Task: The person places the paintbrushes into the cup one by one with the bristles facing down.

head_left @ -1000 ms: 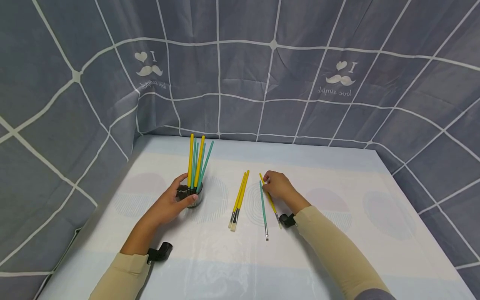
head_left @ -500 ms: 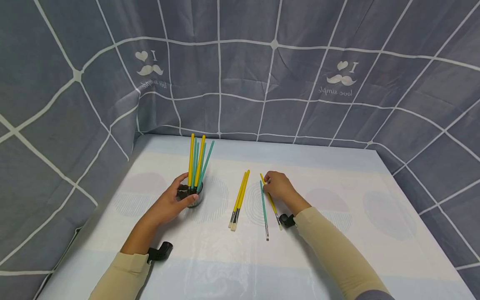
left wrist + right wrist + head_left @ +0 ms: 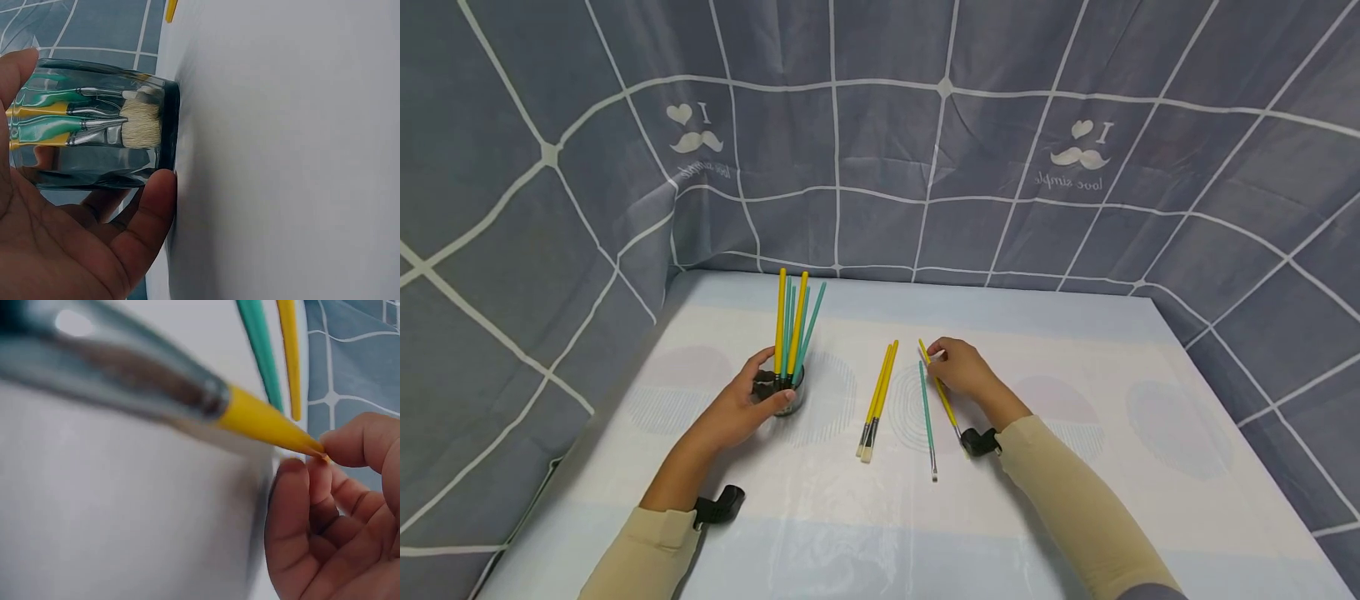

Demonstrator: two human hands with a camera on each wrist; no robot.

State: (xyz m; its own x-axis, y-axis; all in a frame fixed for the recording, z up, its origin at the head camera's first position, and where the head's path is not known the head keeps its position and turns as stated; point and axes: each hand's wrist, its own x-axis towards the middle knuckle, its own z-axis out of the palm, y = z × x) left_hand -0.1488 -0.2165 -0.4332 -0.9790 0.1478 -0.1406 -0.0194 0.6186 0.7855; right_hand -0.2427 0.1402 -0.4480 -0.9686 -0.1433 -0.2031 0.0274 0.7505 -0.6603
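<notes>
My left hand (image 3: 739, 410) grips a clear glass (image 3: 94, 165) standing on the table, thumb and fingers curled round its sides. Several yellow and teal paintbrushes (image 3: 798, 325) stand in it, bristles down, as the left wrist view shows through the glass. Right of centre, my right hand (image 3: 961, 367) pinches a yellow paintbrush (image 3: 262, 424) by its handle between thumb and fingertips. In the head view its bristle end points toward me and is partly hidden by the wrist camera. Just left of it lies a teal paintbrush (image 3: 927, 421) with a small pale tip.
Two yellow paintbrushes (image 3: 878, 396) lie side by side between the glass and the teal brush, bristles toward me. The white patterned table (image 3: 820, 533) ends at the back against a grey curtain (image 3: 887, 142) with white lines, which also hangs at both sides.
My right hand has shifted slightly up and right, and the yellow paintbrush has moved a little with it. The left hand and the glass stay in place.
</notes>
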